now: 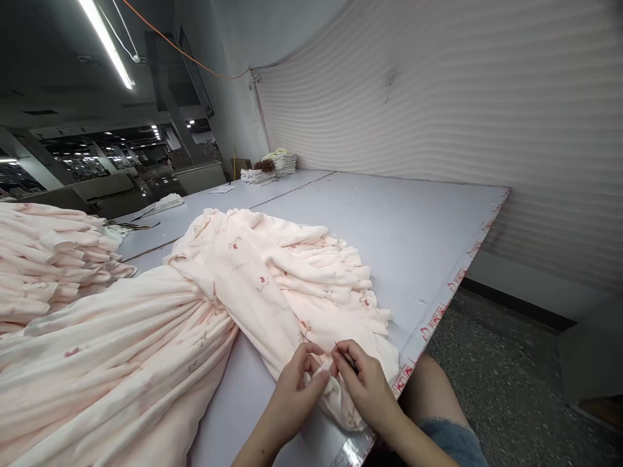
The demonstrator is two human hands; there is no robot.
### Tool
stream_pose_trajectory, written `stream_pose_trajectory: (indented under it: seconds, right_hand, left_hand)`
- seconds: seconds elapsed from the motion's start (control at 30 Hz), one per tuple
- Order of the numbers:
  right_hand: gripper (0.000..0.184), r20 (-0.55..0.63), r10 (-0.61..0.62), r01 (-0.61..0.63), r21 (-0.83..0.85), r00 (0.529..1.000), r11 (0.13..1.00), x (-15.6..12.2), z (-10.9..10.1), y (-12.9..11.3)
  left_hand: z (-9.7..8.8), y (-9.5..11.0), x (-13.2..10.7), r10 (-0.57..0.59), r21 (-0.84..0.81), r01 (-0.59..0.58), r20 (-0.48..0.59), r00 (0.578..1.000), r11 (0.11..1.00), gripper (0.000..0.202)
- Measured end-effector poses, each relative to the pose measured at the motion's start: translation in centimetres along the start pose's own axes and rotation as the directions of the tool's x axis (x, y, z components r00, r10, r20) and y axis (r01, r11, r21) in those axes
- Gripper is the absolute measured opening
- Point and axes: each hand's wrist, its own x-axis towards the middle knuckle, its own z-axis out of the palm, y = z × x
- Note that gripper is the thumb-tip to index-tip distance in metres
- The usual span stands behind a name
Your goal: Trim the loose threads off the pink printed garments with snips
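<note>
Pale pink fabric (257,298) with small red printed motifs lies bunched over the table, tied or gathered near its middle, with ruffled folds to the right. At its near end, my left hand (302,379) pinches a bit of the cloth between thumb and fingers. Close beside it, my right hand (363,383) is closed around a thin dark pointed tool (346,355), perhaps tweezers or snips; its tip meets the cloth near my left fingertips. Most of the tool is hidden in my fingers.
The grey table (403,227) has red-printed tape along its right edge. More pink fabric (43,259) is heaped at the left. Stacks of white cloth (280,163) stand at the far end. A rippled sheet (413,97) hangs behind, and my bare knee (433,389) is beside the edge.
</note>
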Motion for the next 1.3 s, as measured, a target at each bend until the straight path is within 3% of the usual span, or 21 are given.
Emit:
stream_pose_trajectory:
  seconds: [0.13, 0.3, 0.47, 0.6, 1.0, 1.3]
  right_hand:
    - [0.022, -0.011, 0.048, -0.047, 0.079, 0.999, 0.996, 0.6, 0.1, -0.4]
    - [0.020, 0.142, 0.114, -0.141, 0.198, 0.983, 0.970, 0.4, -1.3, -0.8]
    - [0.025, 0.167, 0.074, -0.065, -0.056, 0.983, 0.996, -0.4, -2.8, -1.4]
    - [0.028, 0.173, 0.117, -0.085, -0.186, 0.978, 0.979, -0.5, -3.0, -1.7]
    - [0.020, 0.192, 0.050, 0.000, -0.253, 0.980, 0.967, 0.2, -2.2, -2.1]
    - [0.021, 0.201, 0.067, -0.037, -0.148, 0.977, 0.988, 0.5, -2.3, -1.9]
  left_hand:
    - [0.0, -0.1, -0.1, 0.033, 0.017, -0.033, -0.019, 0.999, 0.999, 0.021]
    - [-0.4, 0.0, 0.0, -0.030, -0.108, 0.024, -0.049, 0.998, 0.994, 0.024]
    - [-0.3, 0.2, 0.1, 0.017, -0.025, -0.019, -0.083, 0.996, 1.000, 0.023]
    - [-0.1, 0.2, 0.1, 0.014, -0.016, -0.016, -0.106, 0.994, 1.000, 0.024]
    - [-0.9, 1.1, -0.3, -0.022, 0.032, 0.023, -0.038, 0.999, 0.999, 0.026]
    - [-0.9, 2.2, -0.4, -0.049, 0.043, 0.050, -0.024, 0.999, 0.998, 0.024]
